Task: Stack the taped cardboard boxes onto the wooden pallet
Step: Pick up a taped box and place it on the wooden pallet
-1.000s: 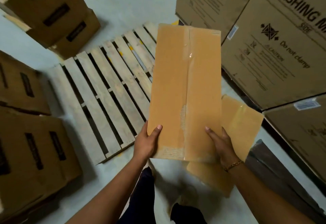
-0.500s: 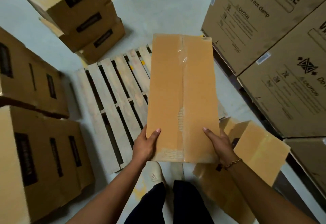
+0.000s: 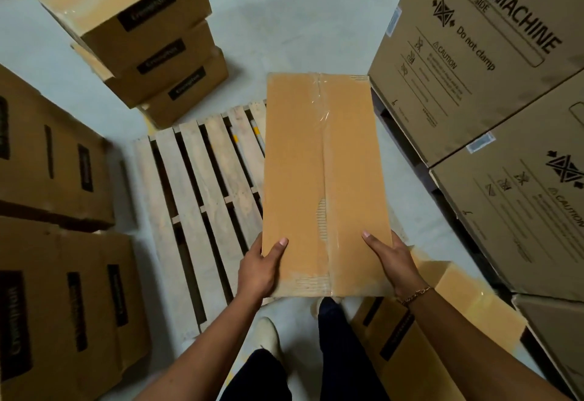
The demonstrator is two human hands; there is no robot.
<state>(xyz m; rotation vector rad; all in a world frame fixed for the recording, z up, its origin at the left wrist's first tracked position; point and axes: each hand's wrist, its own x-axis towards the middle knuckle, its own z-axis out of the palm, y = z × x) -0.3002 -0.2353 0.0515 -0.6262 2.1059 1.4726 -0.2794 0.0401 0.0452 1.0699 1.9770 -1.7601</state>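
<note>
I grip the taped box (image 3: 322, 179) near-end, left hand (image 3: 260, 269) and right hand (image 3: 393, 263) (thumbs on top), its length running out over the pallet (image 3: 202, 185) ahead-left.

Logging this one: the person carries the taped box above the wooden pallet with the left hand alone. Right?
Not alone. The head view shows both hands carrying the taped box above the wooden pallet: the left hand grips its near left corner, the right hand its near right corner.

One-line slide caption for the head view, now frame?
Left hand and right hand grip a taped cardboard box at the wooden pallet, washing machine cartons stacked to the right.
</note>
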